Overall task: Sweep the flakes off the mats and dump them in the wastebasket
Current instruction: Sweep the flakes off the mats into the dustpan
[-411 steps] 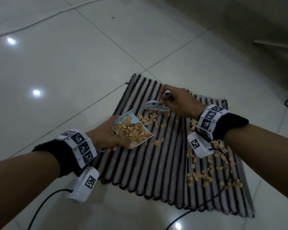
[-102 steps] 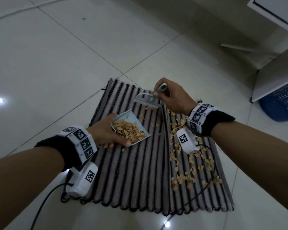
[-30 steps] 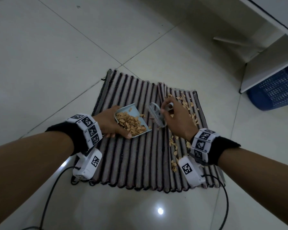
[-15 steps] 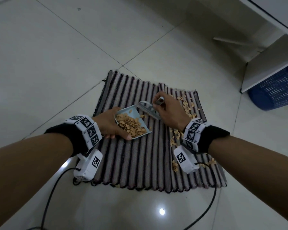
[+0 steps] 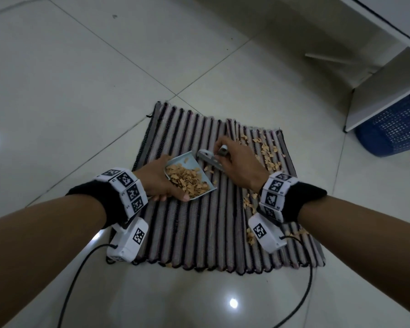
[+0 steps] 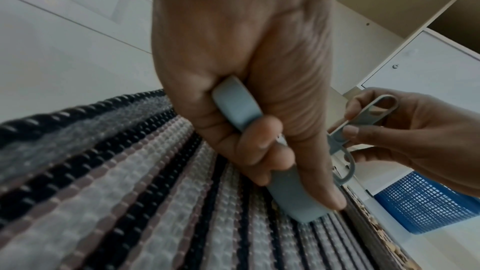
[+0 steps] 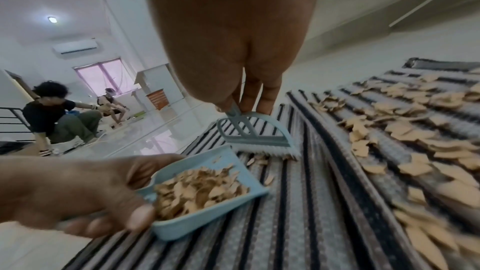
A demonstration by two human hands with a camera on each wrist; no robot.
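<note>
Two striped mats (image 5: 199,233) lie side by side on the tiled floor. My left hand (image 5: 156,181) grips the handle of a light blue dustpan (image 5: 195,162) heaped with tan flakes (image 5: 187,181); its lip rests on the left mat. My right hand (image 5: 237,166) pinches the handle of a small grey-blue brush (image 5: 210,159), whose bristles (image 7: 265,152) touch the mat just beyond the pan's mouth with a few flakes against them. Loose flakes (image 5: 268,152) litter the right mat (image 7: 389,130). The blue mesh wastebasket (image 5: 393,129) stands at the far right under a white shelf.
A white cabinet (image 5: 386,76) stands over the wastebasket at the right. Black cables (image 5: 301,301) trail from my wrist cameras over the floor near the mats' front edge. In the right wrist view two people (image 7: 57,114) sit on the floor far off.
The brush has swept left from the mat's middle to the pan's mouth. The pan has stayed in place and holds more flakes than at the start.
</note>
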